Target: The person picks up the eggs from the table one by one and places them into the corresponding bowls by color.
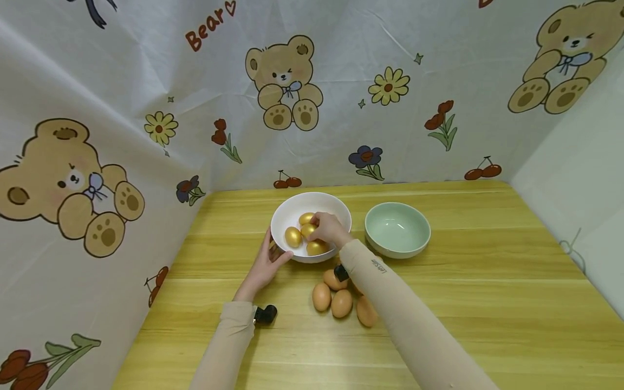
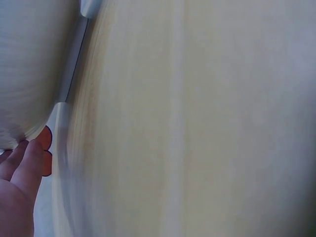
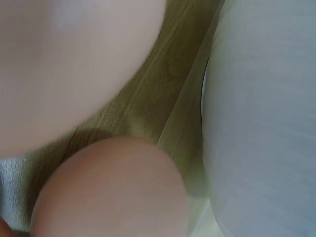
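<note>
A white bowl (image 1: 283, 219) holds several golden eggs (image 1: 293, 236). My left hand (image 1: 265, 265) grips its near left side, thumb at the rim and fingers against the outer wall. In the left wrist view the fingers (image 2: 30, 170) press on the bowl's pale curved side. My right hand (image 1: 332, 228) reaches inside over the right rim, its curled fingers and thumb pinching a golden egg (image 1: 307, 232) among the others. Several brown eggs (image 1: 342, 303) lie on the table just in front of the bowl, partly hidden under the right forearm. One brown egg (image 3: 113, 192) looms large in the right wrist view.
A light green bowl (image 1: 397, 233) stands right of the white one, beside the right forearm. The wooden table (image 1: 487, 281) runs back to a wall covering (image 1: 336, 146) printed with bears and flowers. Another covered wall (image 1: 161, 157) borders the left edge.
</note>
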Demonstrator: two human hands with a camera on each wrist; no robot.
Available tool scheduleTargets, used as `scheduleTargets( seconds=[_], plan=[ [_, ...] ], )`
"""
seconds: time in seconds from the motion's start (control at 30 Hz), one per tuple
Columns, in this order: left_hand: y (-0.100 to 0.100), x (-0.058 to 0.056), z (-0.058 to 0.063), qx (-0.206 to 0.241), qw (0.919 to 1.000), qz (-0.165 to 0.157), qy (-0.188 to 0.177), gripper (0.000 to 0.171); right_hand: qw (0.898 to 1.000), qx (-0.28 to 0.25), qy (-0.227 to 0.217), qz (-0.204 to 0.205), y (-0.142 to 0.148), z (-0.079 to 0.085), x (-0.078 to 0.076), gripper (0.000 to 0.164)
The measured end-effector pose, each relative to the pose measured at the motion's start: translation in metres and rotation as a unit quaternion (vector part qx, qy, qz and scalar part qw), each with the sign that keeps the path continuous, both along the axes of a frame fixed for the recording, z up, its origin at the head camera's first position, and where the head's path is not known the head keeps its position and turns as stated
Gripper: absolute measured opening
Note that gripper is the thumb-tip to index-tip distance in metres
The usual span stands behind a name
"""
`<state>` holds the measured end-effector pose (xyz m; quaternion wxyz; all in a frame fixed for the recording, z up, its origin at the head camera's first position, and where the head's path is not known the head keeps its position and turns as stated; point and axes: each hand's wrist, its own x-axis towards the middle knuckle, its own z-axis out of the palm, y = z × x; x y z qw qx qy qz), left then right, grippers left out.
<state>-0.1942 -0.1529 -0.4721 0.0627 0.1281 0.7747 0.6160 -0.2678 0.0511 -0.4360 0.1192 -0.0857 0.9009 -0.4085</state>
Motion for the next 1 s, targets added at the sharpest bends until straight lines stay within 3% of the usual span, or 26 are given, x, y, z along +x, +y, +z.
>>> scheduleTargets(
  seconds=[0.17,0.57,0.83,1.0],
  plan=[
    [0.001,0.003,0.006,-0.007,1.0000,0.002,0.001,0.091,1.000,0.013,0.001,0.003,-0.002,0.003,0.002,0.037],
    [0.000,0.003,0.005,-0.010,0.9999,-0.005,0.007,0.090,0.999,0.042,-0.017,0.019,-0.001,0.002,0.003,0.040],
    [-0.004,-0.009,-0.021,-0.004,0.9999,0.011,0.010,0.092,1.000,0.017,0.002,0.005,-0.001,0.001,0.003,0.038],
    [-0.004,-0.010,-0.025,-0.011,0.9995,0.021,0.019,0.093,1.000,-0.011,0.020,-0.017,-0.001,0.001,0.003,0.031]
  ],
)
